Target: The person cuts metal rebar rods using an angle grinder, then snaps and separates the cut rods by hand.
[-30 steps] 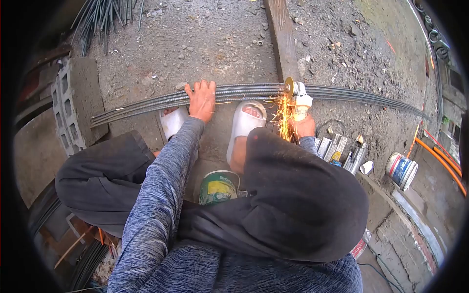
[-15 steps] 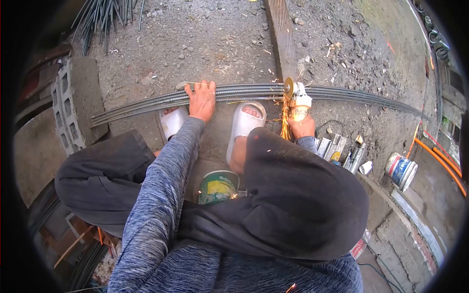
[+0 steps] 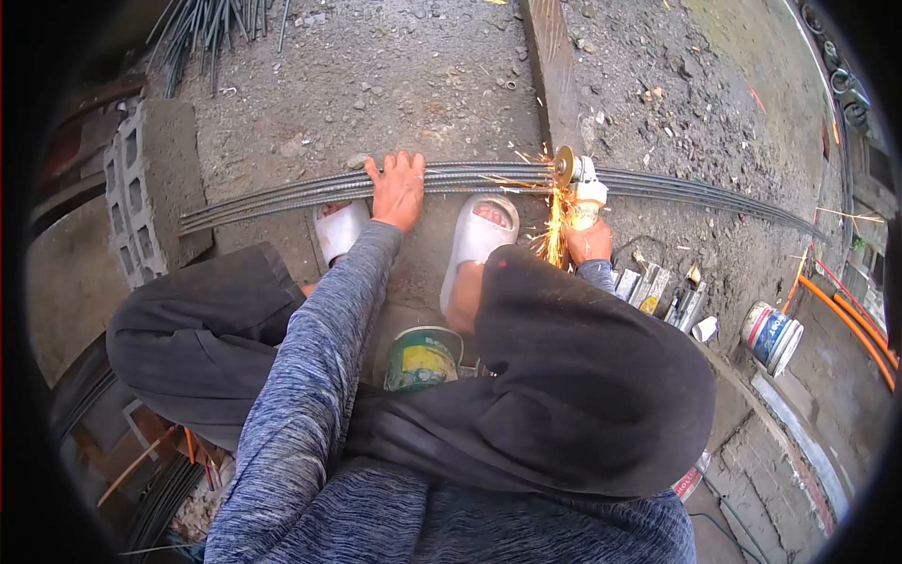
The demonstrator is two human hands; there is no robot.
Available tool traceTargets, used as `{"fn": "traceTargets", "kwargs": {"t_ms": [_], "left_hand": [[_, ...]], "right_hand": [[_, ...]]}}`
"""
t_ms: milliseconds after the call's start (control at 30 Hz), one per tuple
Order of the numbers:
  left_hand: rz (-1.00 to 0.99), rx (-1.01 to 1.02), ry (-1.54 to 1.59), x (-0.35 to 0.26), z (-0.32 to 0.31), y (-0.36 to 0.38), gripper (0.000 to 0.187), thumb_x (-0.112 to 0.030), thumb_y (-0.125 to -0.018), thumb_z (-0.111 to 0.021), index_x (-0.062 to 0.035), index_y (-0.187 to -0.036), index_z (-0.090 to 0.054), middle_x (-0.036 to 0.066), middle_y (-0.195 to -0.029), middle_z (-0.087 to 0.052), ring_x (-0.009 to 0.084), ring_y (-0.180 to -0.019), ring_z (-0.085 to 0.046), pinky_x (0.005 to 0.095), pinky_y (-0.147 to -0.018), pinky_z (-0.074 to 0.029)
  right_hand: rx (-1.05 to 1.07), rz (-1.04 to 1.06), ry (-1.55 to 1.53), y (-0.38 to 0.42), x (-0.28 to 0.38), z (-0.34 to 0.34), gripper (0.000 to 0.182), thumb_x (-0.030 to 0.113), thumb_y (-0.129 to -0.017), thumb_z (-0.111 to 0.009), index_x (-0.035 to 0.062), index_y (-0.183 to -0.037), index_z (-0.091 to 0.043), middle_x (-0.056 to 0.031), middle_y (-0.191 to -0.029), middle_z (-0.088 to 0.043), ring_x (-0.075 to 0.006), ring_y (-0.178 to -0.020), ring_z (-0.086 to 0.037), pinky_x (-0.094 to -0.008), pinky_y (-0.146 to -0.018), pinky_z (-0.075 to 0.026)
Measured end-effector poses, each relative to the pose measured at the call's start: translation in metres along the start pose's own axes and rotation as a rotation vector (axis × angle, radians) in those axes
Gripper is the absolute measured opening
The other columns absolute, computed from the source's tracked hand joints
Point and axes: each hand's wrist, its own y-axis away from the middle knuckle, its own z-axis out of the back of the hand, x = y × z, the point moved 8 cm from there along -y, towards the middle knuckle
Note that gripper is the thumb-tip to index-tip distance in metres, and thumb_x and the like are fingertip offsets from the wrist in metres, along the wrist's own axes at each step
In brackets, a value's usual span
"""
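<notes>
A bundle of ribbed steel bars (image 3: 489, 180) lies crosswise in front of my feet. My left hand (image 3: 398, 195) presses down over the bars left of the middle, its fingers curled across them. In my right hand (image 3: 589, 243) I grip an angle grinder (image 3: 589, 194), closed around its body. The grinder's disc (image 3: 564, 165) stands upright against the bars, and orange sparks (image 3: 554, 230) stream down from the contact towards me. How deep the disc sits in the bars is hidden by the sparks and the grinder.
Under the bars runs a wooden plank (image 3: 552, 75). A concrete block (image 3: 155, 193) stands by their left end. Metal channel pieces (image 3: 648, 287) lie beside my right wrist. A green bucket (image 3: 421, 359) sits between my legs, a white-blue bucket (image 3: 770, 334) at right. More bars (image 3: 202, 42) lie far left.
The spark stream has grown thicker and brighter, with more sparks around the disc. The whole view has shifted slightly; both hands keep about the same places on the bars and grinder.
</notes>
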Motion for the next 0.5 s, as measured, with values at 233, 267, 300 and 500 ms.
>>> {"fn": "traceTargets", "kwargs": {"t_ms": [233, 267, 300, 500], "left_hand": [[-0.012, 0.016, 0.038, 0.0, 0.003, 0.002, 0.023, -0.002, -0.088, -0.052, -0.0089, -0.109, -0.055, 0.014, -0.111, -0.057, 0.0338, -0.113, -0.056, 0.0667, -0.105, -0.029], [-0.012, 0.027, 0.038, -0.001, 0.004, 0.002, 0.023, -0.002, -0.088, -0.052, -0.0089, -0.109, -0.055, 0.014, -0.111, -0.057, 0.0339, -0.113, -0.056, 0.0668, -0.105, -0.029], [-0.009, 0.017, 0.038, 0.0, 0.004, 0.001, 0.023, -0.001, -0.087, -0.052, -0.0089, -0.109, -0.055, 0.014, -0.111, -0.057, 0.0339, -0.113, -0.056, 0.0669, -0.105, -0.029], [-0.006, 0.004, 0.022, 0.001, 0.0, 0.001, 0.027, -0.001, -0.086, -0.053, -0.0088, -0.112, -0.055, 0.014, -0.112, -0.058, 0.034, -0.114, -0.056, 0.0674, -0.107, -0.029]], "right_hand": [[-0.042, 0.076, 0.069, 0.005, -0.019, -0.006, 0.039, 0.026, -0.069, -0.077, -0.0045, -0.092, -0.07, -0.0205, -0.085, -0.074, -0.0336, -0.081, -0.073, -0.0415, -0.076, -0.057], [-0.067, 0.079, 0.077, 0.009, -0.019, -0.002, 0.038, 0.026, -0.069, -0.077, -0.0044, -0.092, -0.069, -0.0203, -0.084, -0.073, -0.0335, -0.08, -0.073, -0.0418, -0.075, -0.056], [-0.047, 0.049, 0.096, 0.01, -0.024, -0.004, 0.042, 0.027, -0.068, -0.077, -0.0053, -0.094, -0.069, -0.0219, -0.087, -0.073, -0.035, -0.082, -0.073, -0.043, -0.076, -0.057], [0.015, -0.029, 0.056, 0.038, -0.023, 0.001, 0.052, 0.03, -0.064, -0.078, -0.0059, -0.101, -0.067, -0.0266, -0.094, -0.073, -0.0396, -0.09, -0.072, -0.0466, -0.082, -0.056]]}}
